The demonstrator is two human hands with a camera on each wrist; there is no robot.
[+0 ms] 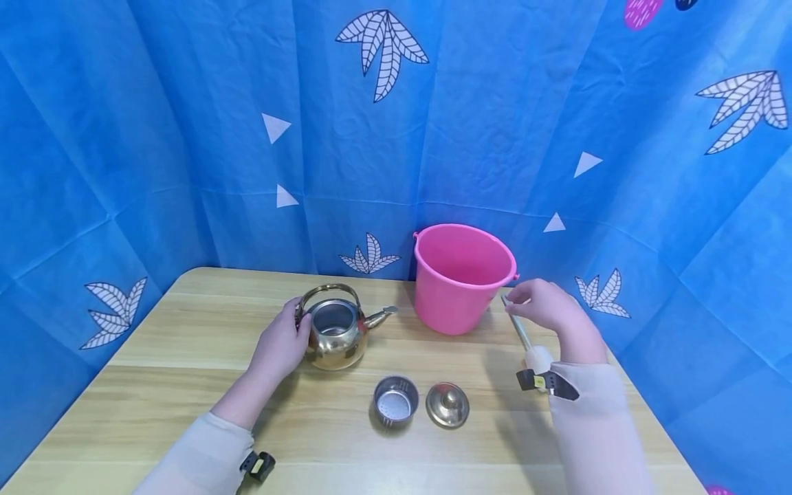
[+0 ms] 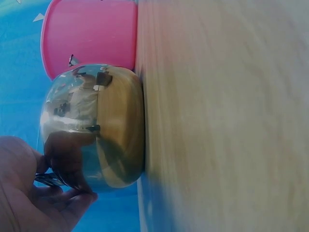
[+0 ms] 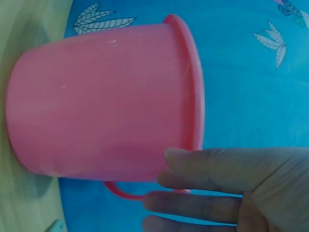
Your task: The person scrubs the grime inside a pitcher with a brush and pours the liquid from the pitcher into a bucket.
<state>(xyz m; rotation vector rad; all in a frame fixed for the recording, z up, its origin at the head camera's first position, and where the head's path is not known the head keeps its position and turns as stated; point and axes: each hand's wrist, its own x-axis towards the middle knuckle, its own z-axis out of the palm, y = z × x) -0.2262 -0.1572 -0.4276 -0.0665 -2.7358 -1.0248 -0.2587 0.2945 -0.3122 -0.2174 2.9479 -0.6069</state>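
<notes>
My left hand (image 1: 281, 344) grips the side of a shiny gold-coloured teapot (image 1: 337, 349) where its hoop handle (image 1: 328, 287) joins the body. The pot stands upright on the table without its lid, spout to the right. In the left wrist view, fingers (image 2: 72, 205) and thumb close around the handle's base. My right hand (image 1: 547, 306) hovers just right of a pink bucket (image 1: 454, 302), its fingers loosely extended with nothing visible between them. Below it lies a thin-handled tool with a white head (image 1: 540, 359), partly hidden by the wrist; its exact kind is unclear.
A perforated metal strainer cup (image 1: 396, 400) and a round metal lid (image 1: 448, 405) with a knob sit side by side at the table's middle front. The wooden table (image 1: 155, 364) backs onto a blue patterned curtain (image 1: 359, 137).
</notes>
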